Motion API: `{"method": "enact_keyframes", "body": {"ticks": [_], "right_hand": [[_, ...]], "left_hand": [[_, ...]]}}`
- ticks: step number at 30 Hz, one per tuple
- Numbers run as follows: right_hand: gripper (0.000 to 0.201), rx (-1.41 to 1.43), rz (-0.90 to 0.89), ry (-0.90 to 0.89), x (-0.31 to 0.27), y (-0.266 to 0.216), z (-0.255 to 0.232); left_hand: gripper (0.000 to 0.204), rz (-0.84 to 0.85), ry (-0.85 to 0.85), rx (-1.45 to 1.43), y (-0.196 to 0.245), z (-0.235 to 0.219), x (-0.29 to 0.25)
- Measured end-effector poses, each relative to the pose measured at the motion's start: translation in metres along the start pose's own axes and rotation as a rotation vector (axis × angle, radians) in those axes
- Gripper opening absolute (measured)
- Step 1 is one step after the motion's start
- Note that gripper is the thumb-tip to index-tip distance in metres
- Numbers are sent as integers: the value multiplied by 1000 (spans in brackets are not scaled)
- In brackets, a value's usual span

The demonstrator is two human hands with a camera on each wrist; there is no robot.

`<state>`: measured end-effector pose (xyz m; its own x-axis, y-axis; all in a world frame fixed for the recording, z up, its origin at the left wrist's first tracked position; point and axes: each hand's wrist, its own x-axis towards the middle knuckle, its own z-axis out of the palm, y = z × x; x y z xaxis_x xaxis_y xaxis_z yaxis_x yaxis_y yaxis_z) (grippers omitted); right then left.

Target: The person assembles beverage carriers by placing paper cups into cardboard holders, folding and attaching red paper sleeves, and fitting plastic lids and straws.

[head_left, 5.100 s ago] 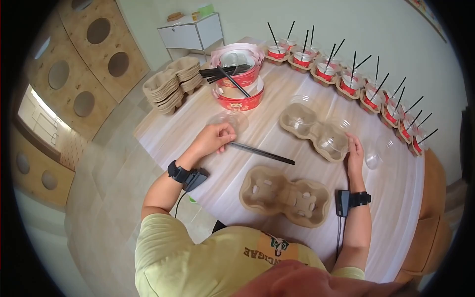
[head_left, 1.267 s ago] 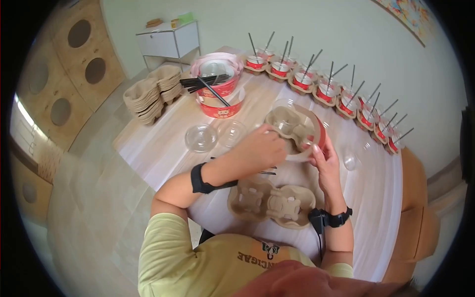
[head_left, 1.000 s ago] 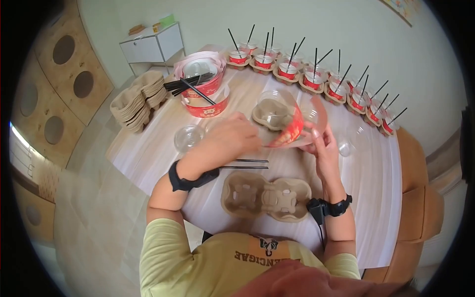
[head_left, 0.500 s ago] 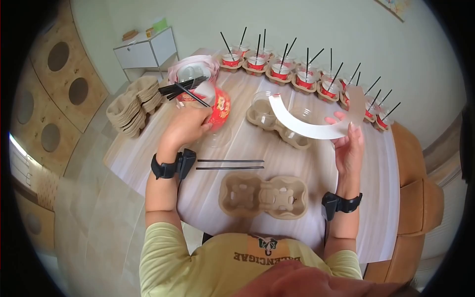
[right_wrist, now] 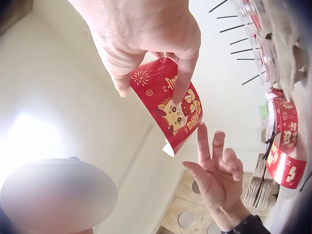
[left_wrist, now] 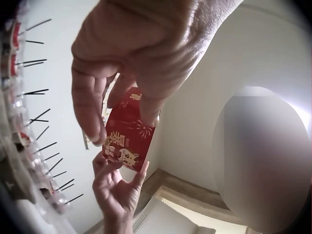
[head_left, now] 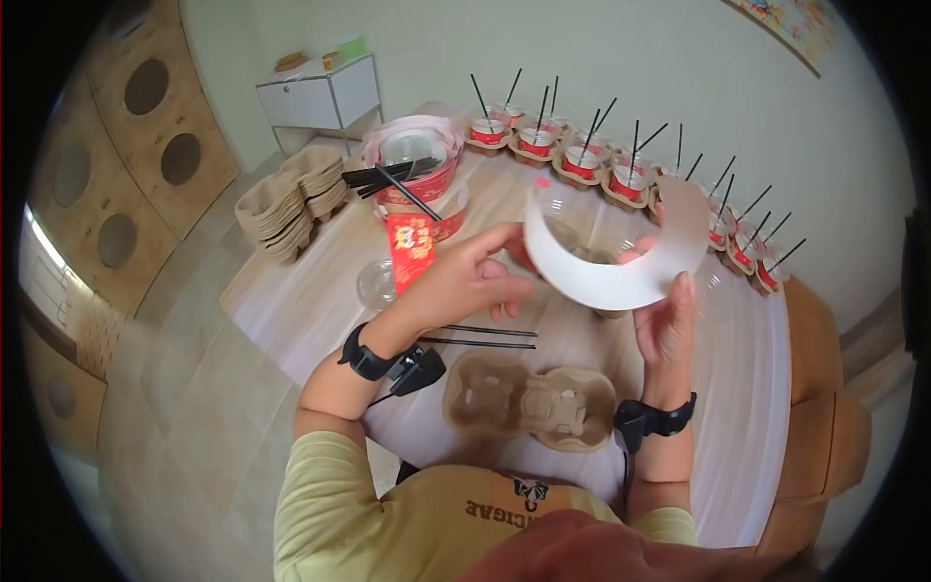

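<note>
My right hand (head_left: 669, 320) pinches a curved paper cup sleeve (head_left: 611, 281) between thumb and fingers, raised above the table. Its white inner side faces the head camera, while the right wrist view shows the red outside with gold print and a cartoon animal (right_wrist: 175, 114). At the sleeve's free end is my left hand (head_left: 475, 281), its fingers loosely spread. The right wrist view has the left fingertips (right_wrist: 202, 129) close to the sleeve's edge without closing on it. Another red sleeve (head_left: 412, 252) leans by the stacked sleeves (head_left: 451, 223), left of my left wrist.
A pulp cup carrier (head_left: 533, 403) lies in front, with two black straws (head_left: 485, 344) behind it. Clear plastic cups (head_left: 376, 283) stand left. Stacked carriers (head_left: 291, 199) and a bundle of black straws (head_left: 393, 177) are farther back. Red-sleeved cups (head_left: 630, 181) with straws line the far edge.
Black straws held earlier by my left hand now lie on the table. The two sleeves came apart; my left hand set one down at the left and moved right toward the other.
</note>
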<state>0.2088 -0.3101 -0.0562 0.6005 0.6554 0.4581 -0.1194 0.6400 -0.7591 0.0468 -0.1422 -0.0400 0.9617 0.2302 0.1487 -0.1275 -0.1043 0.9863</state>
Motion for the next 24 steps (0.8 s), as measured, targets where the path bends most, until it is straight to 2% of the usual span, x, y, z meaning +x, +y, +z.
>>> {"method": "enact_keyframes", "body": {"ticks": [2,4,6,7,8,10,11,12,14,15,16,18,20,22,23,24], "right_hand": [[79,56,-15,-45,0,3,2],[86,100,9,-72,1,4,5],[88,101,26,-86,-1,4,8],[90,101,51,-95,-3,4,8],[90,102,51,-97,-4,3,9],[87,-61,87,-124,-4,2,10],[87,-57,88,-133,-5,3,11],[83,-72,117,-125,-5,3,10],[79,-86,147,-120,-7,2,8],[75,-87,159,-149,-9,1,8],[71,-88,170,-178,-10,0,8],[65,-72,207,-235,-12,-1,4],[59,-58,242,-287,-12,-2,2],[47,-207,209,-502,-10,-2,2],[44,-270,294,-536,-10,-8,4],[44,-272,303,-520,-10,-12,6]], "left_hand": [[59,14,79,-135,-2,-1,1],[57,27,82,-112,-10,-5,5],[48,26,33,-129,-15,-7,10],[38,30,59,-116,-7,1,7],[38,31,60,-115,-8,4,7],[34,78,-83,-234,-10,8,6],[28,112,-98,-221,-13,13,4],[28,115,-89,-218,-14,14,2],[30,72,-227,-359,-17,14,-1],[26,102,-276,-429,-20,12,0],[26,104,-273,-429,-22,10,0],[26,107,-285,-618,-25,6,1],[26,136,-265,-645,-31,2,4],[26,158,-249,-676,-33,-2,6],[25,103,-247,-627,-33,-5,6],[24,45,-248,-581,-34,-7,7]]}}
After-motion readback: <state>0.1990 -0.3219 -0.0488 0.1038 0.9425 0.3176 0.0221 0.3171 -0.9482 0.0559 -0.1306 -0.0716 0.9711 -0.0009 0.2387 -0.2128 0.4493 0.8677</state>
